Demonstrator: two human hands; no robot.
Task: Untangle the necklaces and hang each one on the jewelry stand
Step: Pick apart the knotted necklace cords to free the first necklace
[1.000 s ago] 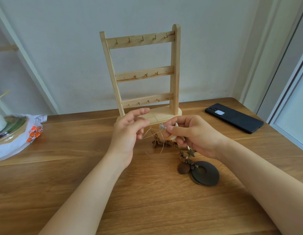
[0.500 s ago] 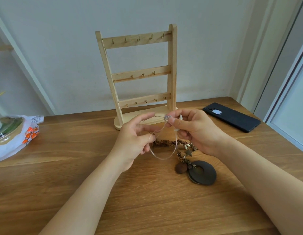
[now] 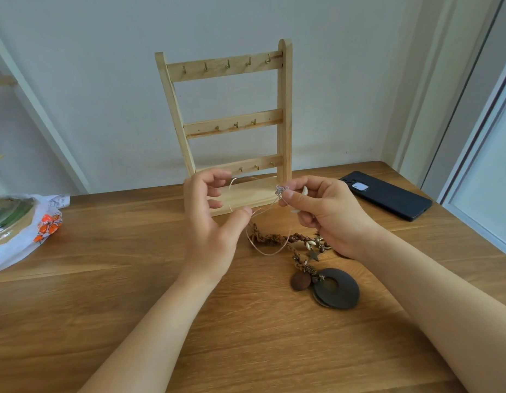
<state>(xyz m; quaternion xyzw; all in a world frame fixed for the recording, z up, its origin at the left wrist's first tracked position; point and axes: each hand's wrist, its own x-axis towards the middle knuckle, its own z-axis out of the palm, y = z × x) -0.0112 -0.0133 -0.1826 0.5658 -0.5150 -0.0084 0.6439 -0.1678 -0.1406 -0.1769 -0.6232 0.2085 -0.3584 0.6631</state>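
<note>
Broad brown wooden table [image 3: 104, 307]; at its back the pale wooden jewelry stand [image 3: 284, 109], brass hooks [image 3: 228, 63] all bare — nothing hung, both necklaces left to do. A white plastic bag [image 3: 8, 251] round a lidded bowl [image 3: 10, 222], contents unclear. Pinched in the right hand [image 3: 331, 217], the thin pale cord necklace [image 3: 270, 252] by its white tooth pendant [image 3: 302, 197]; left hand [image 3: 212, 222] half open, fingers spread in the loop, gripping nothing. Beneath, the brown braided necklace with dark discs [image 3: 336, 287] — the loop hanging over it.
</note>
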